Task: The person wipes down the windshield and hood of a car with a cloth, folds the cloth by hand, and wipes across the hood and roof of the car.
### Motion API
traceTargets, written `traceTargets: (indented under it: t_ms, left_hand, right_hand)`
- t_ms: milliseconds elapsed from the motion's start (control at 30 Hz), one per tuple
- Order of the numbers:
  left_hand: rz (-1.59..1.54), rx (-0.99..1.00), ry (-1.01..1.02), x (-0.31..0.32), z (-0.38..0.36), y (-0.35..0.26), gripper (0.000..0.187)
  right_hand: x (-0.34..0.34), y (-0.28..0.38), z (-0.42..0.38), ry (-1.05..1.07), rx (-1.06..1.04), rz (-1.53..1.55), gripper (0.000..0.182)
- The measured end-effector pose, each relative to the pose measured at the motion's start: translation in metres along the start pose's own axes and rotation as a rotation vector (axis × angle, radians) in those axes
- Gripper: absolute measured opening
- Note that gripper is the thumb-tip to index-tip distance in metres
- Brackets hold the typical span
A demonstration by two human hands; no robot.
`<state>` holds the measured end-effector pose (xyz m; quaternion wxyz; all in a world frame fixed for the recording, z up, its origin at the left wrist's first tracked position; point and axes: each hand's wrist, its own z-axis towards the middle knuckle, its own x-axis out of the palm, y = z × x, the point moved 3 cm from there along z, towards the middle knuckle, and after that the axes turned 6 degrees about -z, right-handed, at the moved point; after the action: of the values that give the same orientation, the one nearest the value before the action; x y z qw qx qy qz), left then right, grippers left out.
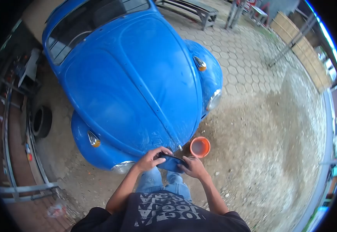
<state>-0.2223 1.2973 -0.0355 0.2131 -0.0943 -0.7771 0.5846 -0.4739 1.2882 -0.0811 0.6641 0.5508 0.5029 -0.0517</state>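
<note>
Both hands hold a dark blue-grey sheet [171, 164] that looks like sandpaper, stretched between them above my legs. My left hand [149, 160] grips its left end, with the thumb on the near face and the fingers over the top edge. At the other end, my right hand [194, 167] pinches it between thumb and fingers. Just ahead stands a blue car [137, 85] with a rounded hood. Pale smears mark the paint on the hood's front tip. An orange bucket [200, 147] with cloudy liquid sits on the ground beyond my right hand.
A tire [42, 121] lies at the left, near metal rails [29, 145]. Behind the car stands a wooden bench [193, 11] on hexagonal pavers [240, 58]. Gritty ground [253, 154] extends to the right. A woven panel [300, 50] stands at the far right.
</note>
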Motion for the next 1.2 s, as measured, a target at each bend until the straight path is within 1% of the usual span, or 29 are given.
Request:
traceTargets:
  t_ms: [33,67,100,167,200,233,300,333,367,433,467,533,633,733,833,900,933,1000,1033,1067,1100,1167,1200]
  left_hand:
    - [-0.07,0.083,-0.1,-0.015,0.002,-0.003,0.037]
    - [-0.137,0.164,-0.197,-0.033,0.004,-0.008,0.045]
    - [-0.204,0.236,-0.289,-0.049,0.005,-0.01,0.053]
    - [-0.402,0.357,-0.292,-0.074,0.013,-0.005,0.07]
    - [-0.482,0.417,-0.263,-0.091,0.026,-0.005,0.079]
    - [-0.462,0.334,-0.191,-0.104,0.047,0.01,0.09]
    - [-0.455,0.145,-0.072,-0.092,0.068,0.07,0.115]
    - [-0.638,-0.001,0.064,-0.075,0.075,0.085,0.12]
    - [-0.806,-0.158,0.205,-0.051,0.076,0.1,0.126]
    - [-1.192,-0.198,0.542,-0.012,0.077,0.105,0.102]
    - [-1.216,-0.233,0.446,-0.002,0.08,0.11,0.085]
    - [-1.242,-0.296,0.244,0.008,0.075,0.094,0.052]
    - [-1.127,-0.265,0.123,-0.006,0.077,0.046,0.044]
    - [-1.153,-0.329,0.159,-0.01,0.077,0.023,0.041]
    - [-0.886,-0.398,0.191,0.011,0.106,0.048,0.038]
    - [-0.774,-0.456,0.125,0.038,0.122,0.076,0.042]
    - [-0.716,-0.484,0.09,0.055,0.123,0.083,0.044]
    - [-0.691,-0.705,0.106,0.103,0.12,0.098,0.049]
    - [-0.675,-0.818,0.113,0.134,0.114,0.096,0.052]
    - [-0.64,-0.926,0.264,0.169,0.103,0.093,0.056]
    - [-0.681,-0.94,0.332,0.207,0.094,0.1,0.052]
    - [-0.775,-0.968,0.467,0.285,0.064,0.136,0.044]
    - [-0.849,-1.061,0.539,0.317,0.053,0.17,0.04]
  right_hand:
    - [-0.021,0.015,0.009,-0.035,-0.009,-0.065,0.027]
    - [-0.037,0.028,0.02,0.004,0.123,0.023,0.024]
    - [-0.051,0.043,0.034,-0.013,0.128,0.156,0.023]
    - [-0.071,0.073,0.054,-0.066,0.178,0.436,0.022]
    - [-0.08,0.09,0.065,-0.069,0.184,0.609,0.029]
    - [-0.086,0.103,0.078,-0.197,0.268,0.809,0.03]
    - [-0.086,0.129,0.082,-0.435,0.459,1.203,0.034]
    - [-0.082,0.125,0.083,-0.616,0.587,1.21,0.04]
    - [-0.088,0.131,0.09,-0.651,0.523,1.311,0.041]
    - [-0.096,0.144,0.094,-0.712,0.405,1.519,0.044]
    - [-0.095,0.136,0.089,-0.728,0.388,1.457,0.047]
    - [-0.088,0.115,0.077,-0.861,0.426,1.33,0.047]
    - [-0.089,0.112,0.057,-1.085,0.482,1.208,0.045]
    - [-0.093,0.104,0.021,-1.275,0.526,1.122,0.042]
    - [-0.092,0.084,-0.029,-1.421,0.56,1.088,0.042]
    - [-0.089,0.072,-0.071,-1.511,0.574,1.084,0.041]
    - [-0.081,0.063,-0.092,-1.54,0.554,1.189,0.042]
    - [-0.066,0.041,-0.138,-1.593,0.494,1.392,0.044]
    - [-0.06,0.033,-0.162,-1.591,0.444,1.512,0.045]
    - [-0.055,0.025,-0.185,-1.584,0.39,1.629,0.046]
    - [-0.048,0.018,-0.209,-1.57,0.333,1.744,0.047]
    - [-0.029,0.0,-0.266,-1.645,0.33,1.76,0.05]
    - [-0.017,-0.011,-0.295,-1.698,0.337,1.76,0.049]
